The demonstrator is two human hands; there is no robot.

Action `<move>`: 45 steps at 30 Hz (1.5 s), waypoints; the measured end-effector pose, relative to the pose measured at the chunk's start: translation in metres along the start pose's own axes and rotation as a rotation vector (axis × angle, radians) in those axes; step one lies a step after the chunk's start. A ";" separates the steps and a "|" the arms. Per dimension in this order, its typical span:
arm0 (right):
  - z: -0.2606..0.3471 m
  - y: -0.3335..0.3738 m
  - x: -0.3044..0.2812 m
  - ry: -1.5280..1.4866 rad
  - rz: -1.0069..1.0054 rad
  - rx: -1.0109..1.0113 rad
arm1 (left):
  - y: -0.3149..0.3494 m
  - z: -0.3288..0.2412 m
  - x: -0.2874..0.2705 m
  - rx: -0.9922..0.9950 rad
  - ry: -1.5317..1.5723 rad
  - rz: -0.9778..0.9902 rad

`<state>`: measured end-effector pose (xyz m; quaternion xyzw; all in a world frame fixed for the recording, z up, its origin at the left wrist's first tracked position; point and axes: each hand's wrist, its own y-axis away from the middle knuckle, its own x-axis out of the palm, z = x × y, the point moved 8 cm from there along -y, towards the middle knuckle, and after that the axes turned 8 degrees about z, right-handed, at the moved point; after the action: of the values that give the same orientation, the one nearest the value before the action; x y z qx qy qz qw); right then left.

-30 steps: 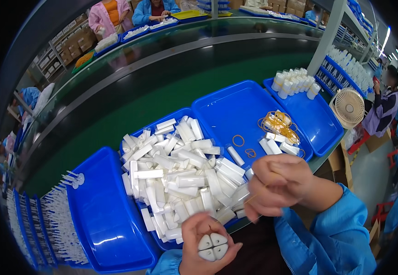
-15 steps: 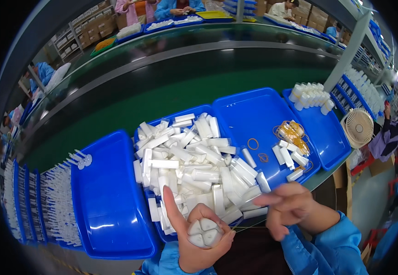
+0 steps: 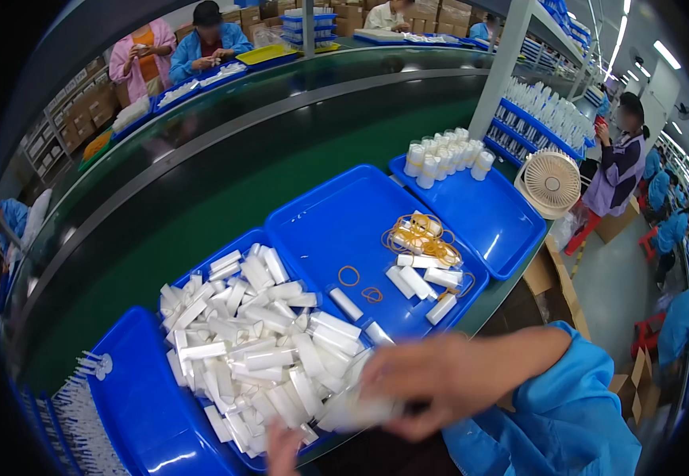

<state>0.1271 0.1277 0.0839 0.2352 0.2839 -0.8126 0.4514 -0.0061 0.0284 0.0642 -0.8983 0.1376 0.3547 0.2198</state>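
Note:
My right hand point(image 3: 440, 381), smeared by motion, is closed around a pale bundle of white wrapped pieces point(image 3: 364, 411) over the front right of a heap. At the lower edge, a small part of my left hand point(image 3: 281, 451) shows, with a blurred finger pointing up; the rest is cut off. Both hands are close to many small white pieces in clear wrapping point(image 3: 269, 359), piled in a blue tray point(image 3: 171, 287). In the adjoining blue tray point(image 3: 321, 206) lie tan rubber bands point(image 3: 420, 236) and several loose white pieces point(image 3: 414, 282).
Banded white bundles point(image 3: 448, 155) stand in the far-right blue tray point(image 3: 511, 218), beside a beige fan point(image 3: 551, 182). Another blue tray point(image 3: 134, 381) is at the left. Beyond runs a green conveyor belt point(image 3: 202, 186). A grey post point(image 3: 503, 71) rises behind. Other people work across the belt.
The view has swung right, shifting the trays leftward in it. The bundle in my left hand now appears in my right hand. My left hand has dropped mostly out of view.

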 end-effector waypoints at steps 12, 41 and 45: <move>-0.239 0.149 -0.263 0.940 -0.578 0.912 | 0.091 0.171 -0.157 -0.603 -0.757 -0.165; -0.179 -0.041 0.003 0.505 0.249 0.667 | 0.089 0.325 -0.215 -0.722 -1.008 -0.212; -0.178 -0.033 -0.005 0.431 0.148 0.678 | 0.065 0.255 -0.204 -0.587 -0.899 -0.226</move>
<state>0.1235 0.2649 -0.0347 0.5556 0.0702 -0.7575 0.3354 -0.3240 0.1164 0.0214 -0.6911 -0.1719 0.7012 0.0336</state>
